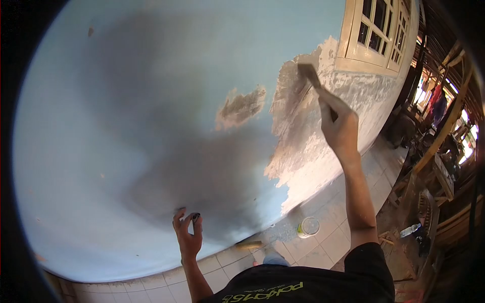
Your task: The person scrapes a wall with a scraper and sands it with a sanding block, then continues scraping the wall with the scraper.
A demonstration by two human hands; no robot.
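My right hand (341, 126) is raised at the wall and closed round a scraper (309, 74). The scraper's blade is over the bare patch (290, 96), where the blue paint is gone and grey-brown plaster shows. My left hand (188, 237) is lower down, close to the blue wall (166, 76), with its fingers curled. Between thumb and fingers is a small dark thing (196, 217), too small to name. A smaller scraped patch (242, 106) lies left of the large one.
A cream window frame (348, 63) borders the scraped area at the upper right. On the tiled floor (313, 257) stands a small white tub (308, 227), near paint flakes along the wall's foot. Wooden beams and clutter (439, 177) fill the right side.
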